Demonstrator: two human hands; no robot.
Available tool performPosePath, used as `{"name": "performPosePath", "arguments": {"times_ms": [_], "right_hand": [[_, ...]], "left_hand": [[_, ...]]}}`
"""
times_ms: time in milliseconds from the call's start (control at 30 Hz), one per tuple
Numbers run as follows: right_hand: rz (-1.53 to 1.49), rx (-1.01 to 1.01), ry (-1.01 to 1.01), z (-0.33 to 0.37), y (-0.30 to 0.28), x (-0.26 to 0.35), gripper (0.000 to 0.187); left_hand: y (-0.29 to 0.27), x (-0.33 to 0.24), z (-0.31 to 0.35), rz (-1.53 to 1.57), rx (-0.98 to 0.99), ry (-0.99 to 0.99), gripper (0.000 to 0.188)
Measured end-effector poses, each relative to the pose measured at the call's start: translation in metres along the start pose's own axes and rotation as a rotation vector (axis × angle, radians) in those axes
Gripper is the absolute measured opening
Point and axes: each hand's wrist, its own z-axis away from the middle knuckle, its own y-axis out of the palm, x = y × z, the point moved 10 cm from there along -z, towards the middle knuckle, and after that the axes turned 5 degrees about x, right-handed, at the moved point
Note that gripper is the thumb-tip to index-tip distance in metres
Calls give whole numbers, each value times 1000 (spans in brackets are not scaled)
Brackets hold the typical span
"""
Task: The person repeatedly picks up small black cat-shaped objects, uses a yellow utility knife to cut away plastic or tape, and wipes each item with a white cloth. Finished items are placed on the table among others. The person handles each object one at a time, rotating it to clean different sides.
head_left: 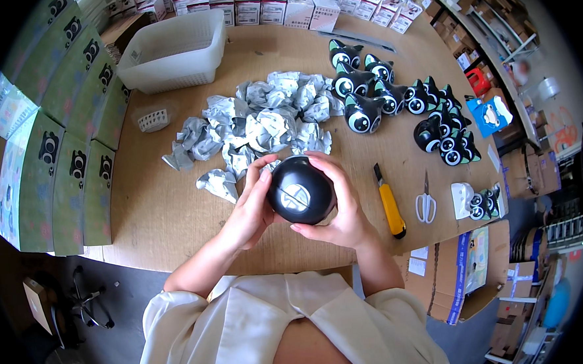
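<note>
Over the near middle of the table (155,215), I hold a glossy black ball-shaped object (291,169) between both hands. A pale round patch with a dark line across it faces me. My left hand (248,207) grips its left side, and my right hand (345,202) wraps round its right. Just beyond lies crumpled silvery-grey paper (269,130). To the right of my right hand are a yellow utility knife (389,203) and white-handled scissors (426,208). Large black cat-head figures (363,115) with big eyes stand farther back, beside a cluster of smaller ones (445,124).
Green boxes (65,194) are stacked at the left edge. A white plastic basket (173,53) sits at the back left, with rows of small cartons (272,5) behind. At the right are a blue packet (489,115), a small pack of figures (484,203) and an open cardboard box (435,286).
</note>
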Motion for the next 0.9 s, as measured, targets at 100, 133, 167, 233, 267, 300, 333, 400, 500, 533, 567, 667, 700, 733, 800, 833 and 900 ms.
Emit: {"name": "performPosePath", "arguments": {"times_ms": [100, 133, 167, 233, 267, 300, 333, 400, 500, 533, 567, 667, 700, 733, 800, 833, 900], "right_hand": [[14, 62, -20, -3, 6, 7, 91], [23, 64, -15, -2, 8, 6, 93], [31, 66, -11, -1, 9, 5, 96], [62, 48, -33, -1, 9, 6, 98], [77, 39, -44, -1, 9, 6, 100], [89, 34, -56, -1, 8, 6, 99], [100, 30, -66, 0, 8, 6, 99], [125, 23, -85, 0, 8, 8, 98], [157, 14, -107, 0, 6, 11, 97], [164, 12, -115, 1, 6, 12, 96], [170, 11, -123, 1, 5, 12, 96], [162, -5, -163, 3, 3, 14, 93], [165, -21, -202, 5, 2, 15, 92], [171, -41, -243, 7, 1, 15, 91], [195, -62, -279, 10, 1, 18, 82], [367, -96, -397, 12, 4, 23, 73], [609, -55, -487, 19, 7, 35, 66]], "left_hand": [[3, -2, -1, -25, -35, -22, 42], [2, -1, 0, -53, -57, -43, 42], [2, 0, 0, -81, -80, -64, 41], [4, -1, 1, -79, -82, -86, 42], [4, 0, 1, -64, -86, -100, 42], [3, 1, 2, -50, -90, -114, 43], [3, 2, 2, -45, -90, -112, 44], [2, 2, 3, -35, -89, -108, 45], [2, 4, 3, -19, -61, -96, 46], [2, 5, 3, -15, -55, -97, 47], [1, 5, 4, -12, -49, -97, 47], [5, 3, 5, -13, -17, -75, 49], [8, 1, 5, -15, -3, -64, 50], [14, -4, 4, -31, 53, -6, 53], [23, -11, 0, -64, 168, 108, 58], [27, -20, -3, -263, 241, 187, 71], [43, -27, 1, -226, 380, 235, 81]]}}
